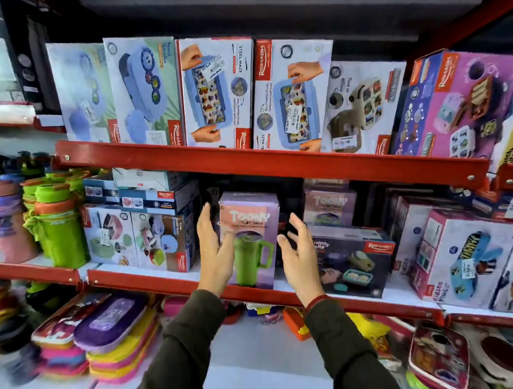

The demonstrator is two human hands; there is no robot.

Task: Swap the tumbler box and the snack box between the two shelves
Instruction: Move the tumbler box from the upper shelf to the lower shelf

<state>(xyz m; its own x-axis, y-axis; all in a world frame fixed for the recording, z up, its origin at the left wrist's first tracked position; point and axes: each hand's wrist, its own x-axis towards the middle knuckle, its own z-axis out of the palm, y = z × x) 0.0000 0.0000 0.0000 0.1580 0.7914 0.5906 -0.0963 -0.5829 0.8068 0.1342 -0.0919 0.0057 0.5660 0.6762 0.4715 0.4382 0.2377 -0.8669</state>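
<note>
The tumbler box (pixel 249 223), purple with a green tumbler pictured, stands upright at the front of the middle shelf (pixel 245 293). My left hand (pixel 214 251) is open at the box's left side, fingers up, overlapping its left edge. My right hand (pixel 298 255) is open just to the right of the box, with a small gap between them. On the upper shelf (pixel 268 162) a row of upright boxes stands, among them a white snack box (pixel 362 107) showing a beige compartment tray, right of centre. I cannot tell which box is the task's snack box.
A second tumbler box (pixel 329 206) stands behind to the right. A dark lunch-box carton (pixel 352 260) lies right of my right hand. Stacked cartons (pixel 141 236) sit left of my left hand. Green bottles (pixel 56 229) fill the far left. Flat pouches (pixel 105 329) lie on the bottom shelf.
</note>
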